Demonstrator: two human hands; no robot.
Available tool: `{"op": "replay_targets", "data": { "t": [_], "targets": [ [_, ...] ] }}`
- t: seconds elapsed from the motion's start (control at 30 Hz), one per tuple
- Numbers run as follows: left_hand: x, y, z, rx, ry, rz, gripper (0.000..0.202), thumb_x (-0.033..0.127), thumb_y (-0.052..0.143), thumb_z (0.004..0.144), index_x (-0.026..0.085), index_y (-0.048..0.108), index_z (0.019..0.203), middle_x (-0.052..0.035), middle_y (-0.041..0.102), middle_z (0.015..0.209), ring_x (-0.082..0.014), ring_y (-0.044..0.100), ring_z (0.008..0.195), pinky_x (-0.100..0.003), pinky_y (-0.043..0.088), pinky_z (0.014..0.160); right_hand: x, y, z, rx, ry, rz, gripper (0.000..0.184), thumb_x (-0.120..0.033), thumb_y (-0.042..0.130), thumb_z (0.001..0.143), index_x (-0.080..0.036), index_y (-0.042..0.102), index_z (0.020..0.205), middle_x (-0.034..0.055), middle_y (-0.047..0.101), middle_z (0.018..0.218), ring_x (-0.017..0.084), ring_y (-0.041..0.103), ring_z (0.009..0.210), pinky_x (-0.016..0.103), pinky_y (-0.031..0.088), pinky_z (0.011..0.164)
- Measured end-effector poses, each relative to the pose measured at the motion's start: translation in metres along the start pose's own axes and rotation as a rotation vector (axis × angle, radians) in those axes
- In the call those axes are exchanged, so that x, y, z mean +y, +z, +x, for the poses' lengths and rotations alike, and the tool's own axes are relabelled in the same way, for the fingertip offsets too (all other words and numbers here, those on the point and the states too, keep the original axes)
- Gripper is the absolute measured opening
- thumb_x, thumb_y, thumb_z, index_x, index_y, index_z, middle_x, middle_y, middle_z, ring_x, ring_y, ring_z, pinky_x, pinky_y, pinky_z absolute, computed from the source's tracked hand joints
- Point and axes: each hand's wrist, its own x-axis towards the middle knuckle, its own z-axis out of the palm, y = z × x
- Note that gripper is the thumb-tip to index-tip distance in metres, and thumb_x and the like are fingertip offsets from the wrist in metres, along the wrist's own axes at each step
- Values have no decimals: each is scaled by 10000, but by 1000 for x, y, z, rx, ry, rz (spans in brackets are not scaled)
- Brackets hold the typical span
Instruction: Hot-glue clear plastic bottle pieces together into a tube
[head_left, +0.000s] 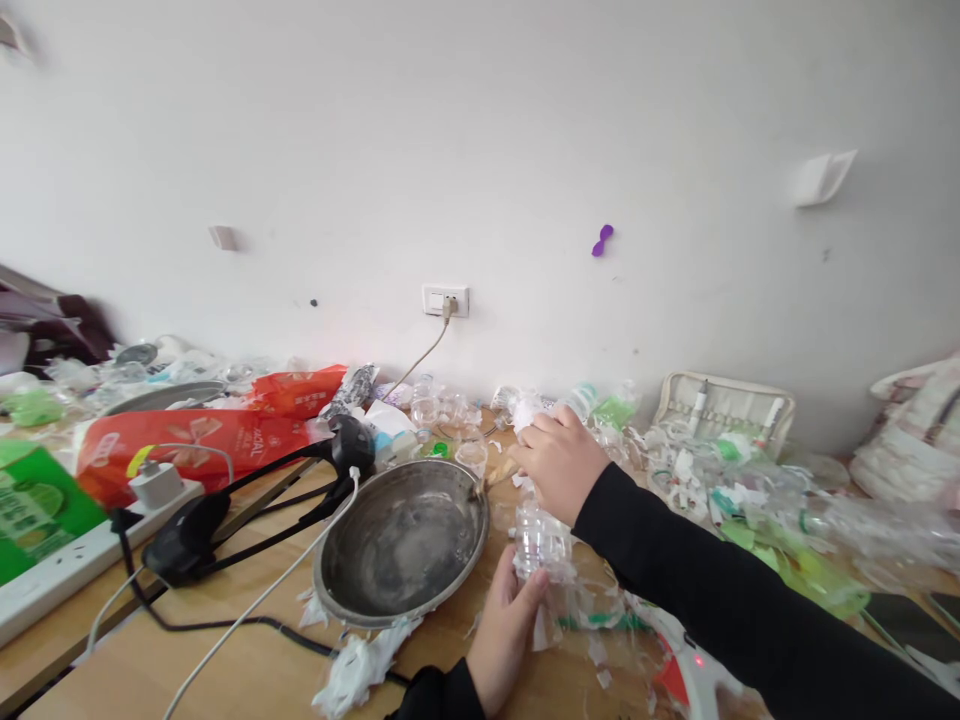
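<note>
A clear ribbed plastic bottle (pixel 541 542) is in front of me, to the right of a round grey metal pan (pixel 405 545). My left hand (pixel 504 622) grips its lower part from the left, thumb toward me. Over the top of the bottle, my right hand (pixel 561 458) is closed, with its fingers curled. A tan piece (pixel 501 472) sticks out to the left below those fingers, and something white (pixel 528 410) shows just behind them. What exactly the right fingers hold is hidden.
Clear plastic scraps (pixel 697 490) pile up at the right, near a cream pen case (pixel 724 405). Red bags (pixel 187 445), a power strip (pixel 82 560) and a black strapped device (pixel 195 535) lie left. A white cable (pixel 270 590) crosses the table; crumpled tissue (pixel 364 665) lies before the pan.
</note>
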Motion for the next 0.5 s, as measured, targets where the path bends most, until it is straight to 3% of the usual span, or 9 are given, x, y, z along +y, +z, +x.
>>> {"op": "replay_targets", "data": {
  "t": [0.13,0.27,0.5],
  "targets": [
    [0,0,-1,15,-12,-5,366,409,657,681,184,621,966,-90,692,1035,-278,579,1009,-406,377,930,4,3,-4,29,31,58,135,-130,517,768,-137,651,785,73,612,787,227,491,829,372,224,752],
    [1,2,0,17,-18,-24,381,423,677,653,189,624,949,-80,706,964,-274,591,976,-405,388,918,7,8,-11,92,148,179,92,-168,553,779,-161,644,761,42,634,754,213,531,791,356,242,728],
    [0,2,-1,6,-32,-94,425,429,730,584,202,655,936,-67,709,959,-253,599,944,-361,401,896,10,2,-56,380,399,421,169,-151,487,857,-166,606,738,-9,654,695,152,570,672,301,310,692]
  ]
}}
